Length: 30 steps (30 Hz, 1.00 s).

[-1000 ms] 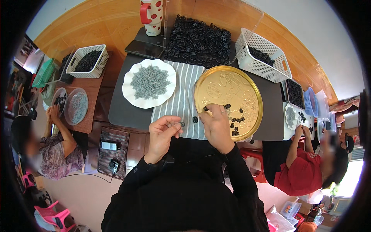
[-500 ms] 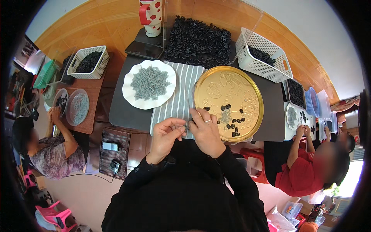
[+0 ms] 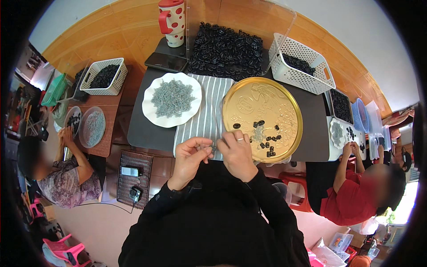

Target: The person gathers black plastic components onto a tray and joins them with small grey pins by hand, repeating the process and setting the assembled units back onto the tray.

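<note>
My left hand (image 3: 190, 156) and my right hand (image 3: 238, 153) meet at the near edge of the dark table, over a striped grey cloth (image 3: 205, 115). Together they pinch a small dark part (image 3: 214, 147) between the fingertips. Just right of the hands lies a round gold tray (image 3: 263, 116) with several small black parts (image 3: 267, 143) scattered on it. A white scalloped plate (image 3: 171, 99) heaped with small grey pieces sits to the left of the cloth.
A heap of black parts (image 3: 224, 50) lies at the back, next to a white basket (image 3: 300, 64) and a red-dotted mug (image 3: 173, 21). A phone (image 3: 167, 62) lies by the mug. Other people work at tables on the left (image 3: 66, 178) and right (image 3: 356, 191).
My right hand has come back from the gold tray to the left and now meets my left hand over the cloth's near edge.
</note>
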Tool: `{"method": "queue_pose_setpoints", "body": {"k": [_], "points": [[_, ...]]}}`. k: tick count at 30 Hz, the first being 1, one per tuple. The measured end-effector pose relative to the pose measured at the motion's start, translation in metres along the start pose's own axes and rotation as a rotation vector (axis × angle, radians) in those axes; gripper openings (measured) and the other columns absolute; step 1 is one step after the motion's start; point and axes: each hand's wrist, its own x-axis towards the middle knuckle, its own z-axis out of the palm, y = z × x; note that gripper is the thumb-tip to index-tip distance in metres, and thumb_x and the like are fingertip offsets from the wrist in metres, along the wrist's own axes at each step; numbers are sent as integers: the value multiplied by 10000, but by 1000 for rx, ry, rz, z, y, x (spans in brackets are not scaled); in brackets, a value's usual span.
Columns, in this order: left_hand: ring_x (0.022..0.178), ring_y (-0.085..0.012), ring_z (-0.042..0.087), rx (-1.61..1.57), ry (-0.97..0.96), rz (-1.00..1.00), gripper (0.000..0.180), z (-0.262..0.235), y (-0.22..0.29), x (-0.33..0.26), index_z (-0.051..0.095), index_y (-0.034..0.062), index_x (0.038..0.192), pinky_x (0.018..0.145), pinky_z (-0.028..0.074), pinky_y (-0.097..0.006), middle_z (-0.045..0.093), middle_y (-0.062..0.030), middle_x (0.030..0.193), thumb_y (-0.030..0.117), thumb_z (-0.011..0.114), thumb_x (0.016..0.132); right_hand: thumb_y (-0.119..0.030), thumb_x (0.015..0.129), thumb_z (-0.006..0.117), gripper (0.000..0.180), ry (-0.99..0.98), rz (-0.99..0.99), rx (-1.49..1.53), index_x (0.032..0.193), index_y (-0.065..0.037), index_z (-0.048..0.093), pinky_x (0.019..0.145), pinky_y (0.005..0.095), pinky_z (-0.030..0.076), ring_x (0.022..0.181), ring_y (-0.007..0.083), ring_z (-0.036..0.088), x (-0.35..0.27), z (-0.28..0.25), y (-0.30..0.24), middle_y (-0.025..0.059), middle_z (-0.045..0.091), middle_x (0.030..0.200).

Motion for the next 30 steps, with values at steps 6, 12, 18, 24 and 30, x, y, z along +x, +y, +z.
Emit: {"method": "queue_pose_setpoints", "body": {"k": [6,12,18,24,30], "points": [[675,-106,615,42,-105,3,229,4,7,0,622,-34,1061,529,458,-193,637,-56,825,-59,588,835,-2,885,554,141,136,532,1293,979,17,658,590,224,454,669,118,598,-6,-14,12,56,601,800],[659,-92,585,97,-215,-22,329,17,4,-2,607,-19,1141,519,444,-190,620,-42,814,-81,569,820,-15,890,571,159,133,597,1405,1031,32,628,667,208,483,706,82,596,-15,-11,8,31,625,829],[660,-94,586,102,-178,-31,304,19,2,-4,624,-25,1113,521,453,-194,625,-49,810,-82,569,820,-18,890,579,110,162,564,1370,979,34,616,674,207,485,711,83,589,-17,-11,7,35,619,836],[659,-95,586,100,-156,-28,287,21,2,-3,625,-30,1107,527,463,-197,628,-54,802,-73,580,827,-18,894,577,108,201,543,1314,976,42,612,677,205,485,722,83,588,-19,-5,6,30,608,829],[655,-95,584,101,-160,-26,293,20,1,-4,621,-26,1115,526,465,-198,626,-53,798,-72,582,828,-17,896,572,99,207,532,1268,961,47,610,668,199,476,716,76,583,-17,-6,3,24,599,815]]}}
